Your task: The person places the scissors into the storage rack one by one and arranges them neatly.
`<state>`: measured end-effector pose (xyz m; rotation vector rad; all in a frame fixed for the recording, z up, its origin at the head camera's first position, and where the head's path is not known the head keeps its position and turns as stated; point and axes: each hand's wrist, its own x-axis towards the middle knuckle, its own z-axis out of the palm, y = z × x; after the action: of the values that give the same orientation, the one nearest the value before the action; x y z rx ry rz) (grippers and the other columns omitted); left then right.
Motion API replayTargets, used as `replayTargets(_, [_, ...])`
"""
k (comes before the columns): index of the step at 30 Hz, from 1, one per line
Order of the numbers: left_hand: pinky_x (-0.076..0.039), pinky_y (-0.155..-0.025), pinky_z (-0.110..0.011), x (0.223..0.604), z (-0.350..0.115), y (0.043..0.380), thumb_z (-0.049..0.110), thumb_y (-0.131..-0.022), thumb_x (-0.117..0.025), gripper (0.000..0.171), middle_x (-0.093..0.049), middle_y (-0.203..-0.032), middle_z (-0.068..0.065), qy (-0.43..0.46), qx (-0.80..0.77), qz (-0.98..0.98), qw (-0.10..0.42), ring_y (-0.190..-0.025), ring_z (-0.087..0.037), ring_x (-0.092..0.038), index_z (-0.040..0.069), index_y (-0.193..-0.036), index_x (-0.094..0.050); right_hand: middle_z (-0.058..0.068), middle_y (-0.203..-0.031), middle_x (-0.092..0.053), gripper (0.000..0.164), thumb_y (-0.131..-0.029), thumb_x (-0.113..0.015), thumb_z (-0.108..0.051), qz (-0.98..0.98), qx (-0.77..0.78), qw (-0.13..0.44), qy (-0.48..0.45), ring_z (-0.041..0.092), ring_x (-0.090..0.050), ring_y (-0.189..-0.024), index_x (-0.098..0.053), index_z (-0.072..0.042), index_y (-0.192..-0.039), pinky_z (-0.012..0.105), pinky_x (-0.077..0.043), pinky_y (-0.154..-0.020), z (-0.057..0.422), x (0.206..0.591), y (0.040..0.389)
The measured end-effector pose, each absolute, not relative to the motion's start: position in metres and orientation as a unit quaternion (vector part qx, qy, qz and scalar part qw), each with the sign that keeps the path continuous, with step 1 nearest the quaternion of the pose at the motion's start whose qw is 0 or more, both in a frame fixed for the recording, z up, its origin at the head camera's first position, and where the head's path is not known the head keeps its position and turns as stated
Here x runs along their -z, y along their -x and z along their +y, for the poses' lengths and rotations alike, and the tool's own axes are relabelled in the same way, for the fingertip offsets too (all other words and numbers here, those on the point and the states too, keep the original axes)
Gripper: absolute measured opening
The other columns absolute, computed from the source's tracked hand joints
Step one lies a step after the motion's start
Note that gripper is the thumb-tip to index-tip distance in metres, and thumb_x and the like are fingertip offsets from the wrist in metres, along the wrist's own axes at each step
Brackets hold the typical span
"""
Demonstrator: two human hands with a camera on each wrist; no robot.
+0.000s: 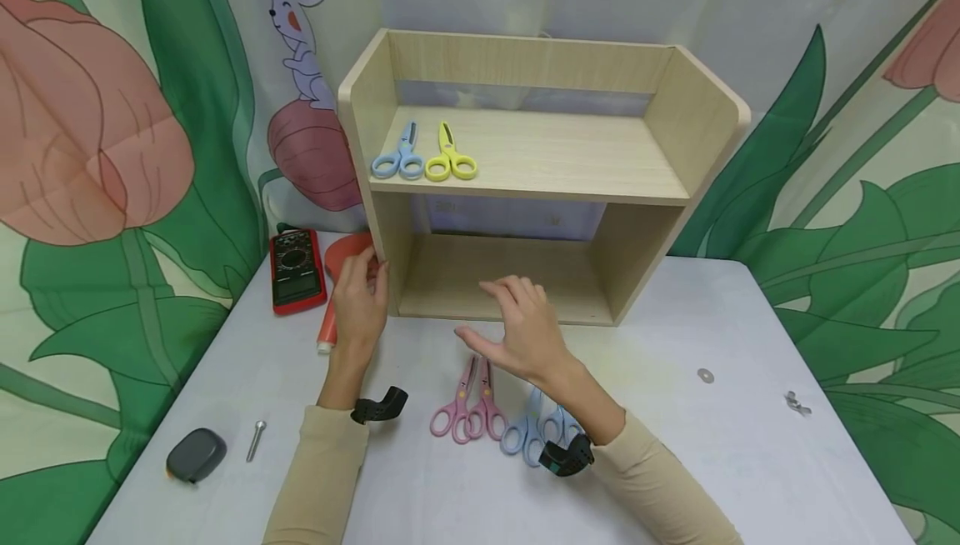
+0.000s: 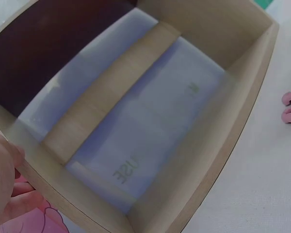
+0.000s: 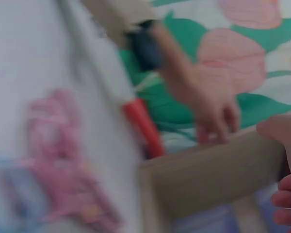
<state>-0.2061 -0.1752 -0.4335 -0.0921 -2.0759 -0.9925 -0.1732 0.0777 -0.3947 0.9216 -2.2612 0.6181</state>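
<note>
The 2-tier wooden shelf (image 1: 555,162) at the back of your surface (image 1: 637,362) looked stiff, bulky and best taken by its side panels (image 1: 686,128), your left hand (image 1: 360,299) against the left, its grip impossible to tell, your right hand (image 1: 525,328) spread and empty before it.

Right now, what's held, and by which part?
Right hand: nothing. Left hand: at the front edge of the left side panel of the wooden shelf; can't tell whether gripping or just touching.
</note>
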Motion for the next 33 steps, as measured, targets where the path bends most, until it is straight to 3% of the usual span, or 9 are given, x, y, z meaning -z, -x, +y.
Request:
replayTargets(8, [-0.062, -0.08, -0.045, 0.432, -0.174, 0.206, 0.01, -0.096, -0.066, 0.032, -0.063, -0.105, -0.022, 0.033, 0.395, -0.824, 0.406, -0.093, -0.032, -0.068, -0.004, -0.124, -0.063, 0.006, -0.105, -0.068, 0.063, -0.077, -0.075, -0.058, -0.881, -0.179, 0.255, -0.356, 0.024, -0.061, -0.098, -0.07, -0.006, -0.112, 0.039, -0.049, -0.081, 0.093, 0.446, 0.142])
replayTargets(16, [-0.062, -0.081, -0.043, 0.432, -0.175, 0.205, 0.013, -0.098, -0.065, 0.033, -0.063, -0.106, -0.02, 0.027, 0.395, -0.83, 0.393, -0.095, -0.03, -0.067, -0.002, -0.127, -0.062, -0.001, -0.088, -0.067, 0.06, -0.074, -0.071, -0.071, -0.925, -0.107, 0.19, -0.312, 0.017, -0.059, -0.081, -0.073, -0.014, -0.091, 0.03, -0.042, -0.065, 0.097, 0.474, 0.117])
replayTargets(22, [-0.062, -0.081, -0.044, 0.432, -0.175, 0.204, 0.012, -0.098, -0.065, 0.033, -0.063, -0.107, -0.02, 0.026, 0.402, -0.83, 0.386, -0.094, -0.03, -0.067, -0.001, -0.128, -0.062, -0.007, -0.073, -0.055, 0.063, -0.07, -0.066, -0.081, -0.94, -0.061, 0.156, -0.298, 0.012, -0.048, -0.069, -0.062, -0.019, -0.074, 0.028, -0.036, -0.063, 0.095, 0.482, 0.102])
replayTargets(27, [-0.062, -0.081, -0.043, 0.432, -0.174, 0.203, 0.013, -0.098, -0.065, 0.034, -0.063, -0.107, -0.02, 0.024, 0.404, -0.83, 0.384, -0.093, -0.03, -0.067, -0.002, -0.128, -0.062, -0.007, -0.072, -0.049, 0.057, -0.071, -0.072, -0.072, -0.94, -0.051, 0.166, -0.294, 0.011, -0.045, -0.066, -0.059, -0.017, -0.072, 0.029, -0.038, -0.061, 0.091, 0.484, 0.097])
replayTargets(33, [-0.062, -0.08, -0.043, 0.433, -0.173, 0.203, 0.012, -0.098, -0.065, 0.033, -0.062, -0.106, -0.02, 0.026, 0.402, -0.83, 0.386, -0.093, -0.03, -0.067, -0.003, -0.127, -0.062, -0.009, -0.067, -0.041, 0.047, -0.067, -0.077, -0.059, -0.942, -0.094, 0.166, -0.277, 0.008, -0.039, -0.058, -0.055, -0.017, -0.069, 0.022, -0.031, -0.051, 0.09, 0.488, 0.101])
